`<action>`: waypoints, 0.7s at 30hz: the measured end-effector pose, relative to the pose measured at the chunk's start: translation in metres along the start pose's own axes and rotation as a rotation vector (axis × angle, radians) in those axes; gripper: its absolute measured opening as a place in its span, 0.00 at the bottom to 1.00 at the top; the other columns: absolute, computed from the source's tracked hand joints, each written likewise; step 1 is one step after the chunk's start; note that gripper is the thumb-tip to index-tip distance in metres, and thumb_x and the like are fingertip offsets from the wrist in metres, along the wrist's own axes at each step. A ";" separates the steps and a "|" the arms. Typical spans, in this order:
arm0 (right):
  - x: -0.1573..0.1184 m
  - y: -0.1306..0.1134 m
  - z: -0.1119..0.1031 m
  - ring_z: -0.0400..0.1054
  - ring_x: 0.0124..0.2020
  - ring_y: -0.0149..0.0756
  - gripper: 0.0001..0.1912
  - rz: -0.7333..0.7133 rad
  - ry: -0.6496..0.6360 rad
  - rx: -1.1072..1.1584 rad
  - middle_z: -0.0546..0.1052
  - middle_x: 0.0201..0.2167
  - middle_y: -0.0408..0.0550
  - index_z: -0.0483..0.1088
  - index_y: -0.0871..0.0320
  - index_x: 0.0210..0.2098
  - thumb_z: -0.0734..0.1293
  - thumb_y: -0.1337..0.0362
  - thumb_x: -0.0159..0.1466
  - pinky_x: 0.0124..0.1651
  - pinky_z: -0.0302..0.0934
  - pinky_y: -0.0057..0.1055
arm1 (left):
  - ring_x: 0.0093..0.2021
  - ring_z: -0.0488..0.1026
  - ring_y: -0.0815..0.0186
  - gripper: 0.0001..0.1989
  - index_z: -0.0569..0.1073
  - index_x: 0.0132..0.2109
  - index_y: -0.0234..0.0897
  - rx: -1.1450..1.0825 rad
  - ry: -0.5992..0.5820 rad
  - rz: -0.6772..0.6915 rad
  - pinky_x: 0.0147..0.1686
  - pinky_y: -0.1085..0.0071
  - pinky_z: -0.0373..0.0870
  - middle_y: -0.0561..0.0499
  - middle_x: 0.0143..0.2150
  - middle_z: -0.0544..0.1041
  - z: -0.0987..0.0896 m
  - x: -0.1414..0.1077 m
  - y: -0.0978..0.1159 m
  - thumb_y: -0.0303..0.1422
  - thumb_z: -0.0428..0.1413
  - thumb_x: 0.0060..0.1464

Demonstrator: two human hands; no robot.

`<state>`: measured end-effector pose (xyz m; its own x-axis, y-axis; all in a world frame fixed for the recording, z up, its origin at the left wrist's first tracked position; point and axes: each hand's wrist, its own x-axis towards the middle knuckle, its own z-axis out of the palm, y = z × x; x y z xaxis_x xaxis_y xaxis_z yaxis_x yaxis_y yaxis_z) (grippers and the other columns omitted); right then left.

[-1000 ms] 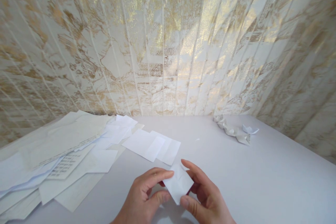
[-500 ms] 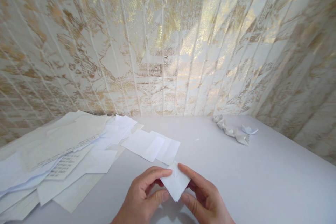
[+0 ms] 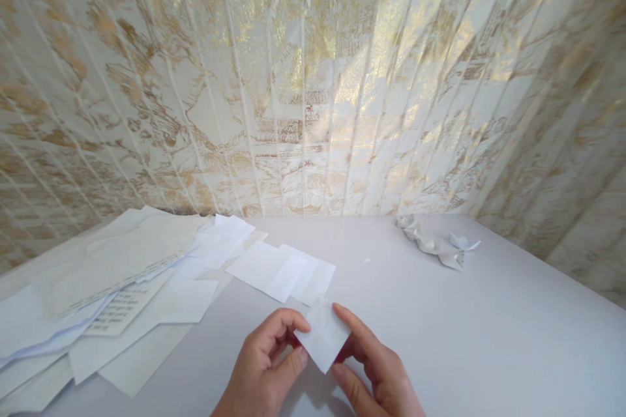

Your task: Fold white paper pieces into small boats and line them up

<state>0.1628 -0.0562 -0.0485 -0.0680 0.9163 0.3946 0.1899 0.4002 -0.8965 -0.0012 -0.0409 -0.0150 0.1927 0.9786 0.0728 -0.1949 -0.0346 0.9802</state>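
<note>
Small white folded diamond-shaped paper (image 3: 323, 335)

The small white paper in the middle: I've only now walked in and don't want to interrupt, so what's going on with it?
A person is holding the small folded paper over the table, with the left hand at its left corner and the right hand at its right side. Flat white sheets lie beyond it, with a messy paper pile to the left. At the far right are crumpled-looking paper pieces.
</note>
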 end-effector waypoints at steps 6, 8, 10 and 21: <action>0.005 -0.012 0.000 0.67 0.28 0.35 0.24 -0.004 -0.099 0.145 0.75 0.31 0.49 0.64 0.55 0.52 0.62 0.51 0.60 0.34 0.63 0.31 | 0.28 0.67 0.67 0.15 0.65 0.36 0.41 -0.073 -0.039 -0.023 0.29 0.73 0.62 0.56 0.26 0.71 0.006 -0.001 0.010 0.41 0.60 0.45; 0.006 -0.018 -0.001 0.66 0.28 0.35 0.22 0.032 -0.136 0.115 0.75 0.30 0.50 0.69 0.57 0.46 0.62 0.50 0.59 0.33 0.62 0.31 | 0.28 0.67 0.67 0.15 0.65 0.37 0.41 -0.044 -0.044 -0.033 0.29 0.73 0.62 0.56 0.26 0.70 0.007 -0.001 0.011 0.42 0.59 0.46; 0.007 -0.022 -0.001 0.66 0.28 0.36 0.22 0.078 -0.138 0.073 0.75 0.29 0.52 0.72 0.59 0.41 0.61 0.48 0.59 0.32 0.61 0.31 | 0.28 0.66 0.68 0.12 0.67 0.34 0.39 0.033 -0.055 -0.018 0.29 0.74 0.61 0.55 0.26 0.70 0.006 -0.001 0.011 0.41 0.58 0.47; 0.015 -0.037 -0.010 0.66 0.25 0.33 0.18 0.114 -0.129 -0.157 0.73 0.22 0.48 0.71 0.61 0.26 0.59 0.55 0.61 0.28 0.58 0.25 | 0.34 0.68 0.63 0.14 0.69 0.39 0.37 0.114 -0.140 0.012 0.34 0.71 0.62 0.50 0.32 0.72 0.009 -0.004 0.005 0.41 0.58 0.47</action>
<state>0.1640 -0.0571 -0.0071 -0.1600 0.9537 0.2545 0.3529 0.2961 -0.8876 0.0058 -0.0466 -0.0087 0.3250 0.9402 0.1021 -0.0895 -0.0769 0.9930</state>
